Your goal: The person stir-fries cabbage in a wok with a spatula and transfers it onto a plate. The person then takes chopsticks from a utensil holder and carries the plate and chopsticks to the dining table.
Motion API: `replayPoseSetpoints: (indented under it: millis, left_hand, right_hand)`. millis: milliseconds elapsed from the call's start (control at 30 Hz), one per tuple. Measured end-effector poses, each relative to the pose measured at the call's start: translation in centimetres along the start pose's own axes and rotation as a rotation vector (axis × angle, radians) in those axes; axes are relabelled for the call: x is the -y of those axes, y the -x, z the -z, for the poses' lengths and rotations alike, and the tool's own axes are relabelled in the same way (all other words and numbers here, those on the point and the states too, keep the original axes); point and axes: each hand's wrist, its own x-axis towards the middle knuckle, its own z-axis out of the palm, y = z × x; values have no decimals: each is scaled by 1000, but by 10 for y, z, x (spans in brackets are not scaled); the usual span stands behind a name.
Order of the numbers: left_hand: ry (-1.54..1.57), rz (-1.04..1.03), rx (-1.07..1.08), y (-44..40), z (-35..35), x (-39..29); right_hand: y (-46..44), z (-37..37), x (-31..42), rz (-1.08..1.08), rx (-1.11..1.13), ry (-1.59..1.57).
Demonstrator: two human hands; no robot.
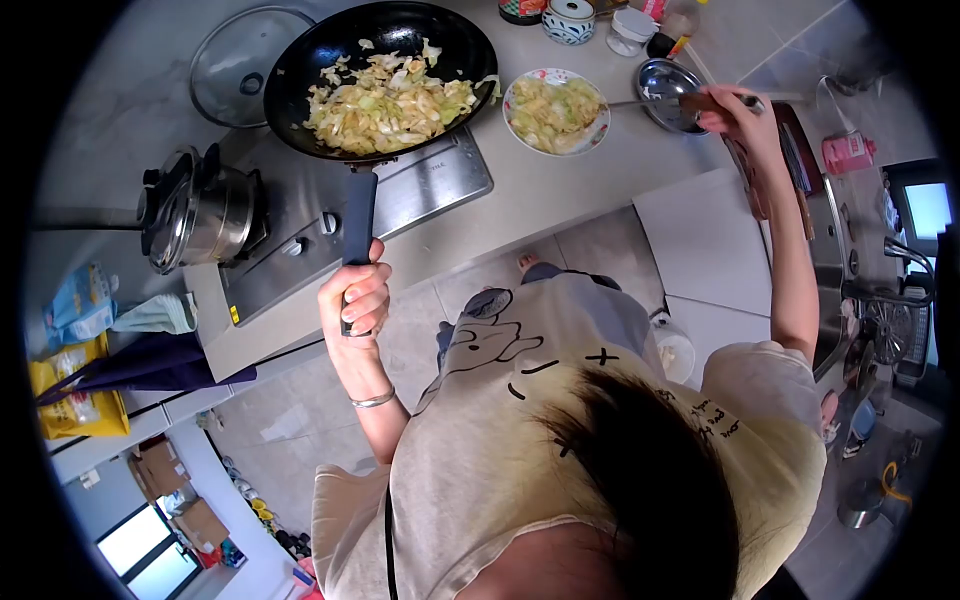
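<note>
My left hand (356, 298) is wrapped round the dark handle of a black wok (283, 80), which holds cooked chopped cabbage (390, 105) and is raised over the stove's edge. Some cabbage hangs at the wok's right rim. My right hand (738, 115) grips the brown handle of a spatula (697, 101). Its metal end reaches left to the rim of a white plate (603, 128) with a red pattern, on which more cabbage (553, 112) lies. A steel bowl (668, 82) stands on the counter just beyond the spatula.
A glass lid (243, 70) lies at the back left, and a lidded steel pot (212, 215) stands on the stove (430, 180). Jars (570, 20) line the counter's back. At the right are cutting boards (790, 150) and the sink (826, 240).
</note>
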Motion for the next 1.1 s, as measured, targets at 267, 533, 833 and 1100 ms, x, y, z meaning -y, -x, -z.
replayPoseSetpoints:
  millis: [267,533,833,1100]
  left_hand:
    - [24,23,53,-4,2,-3]
    - [27,49,45,-10,5,-8]
    - [9,70,62,-17,-1,-12]
    - [-15,93,52,-21,-4,-14]
  right_hand:
    - [16,-49,60,577,149,621]
    - [44,-55,74,712,224,780]
    - [41,-30,53,229,-19,292]
    - [2,4,-42,-44,-115,-305]
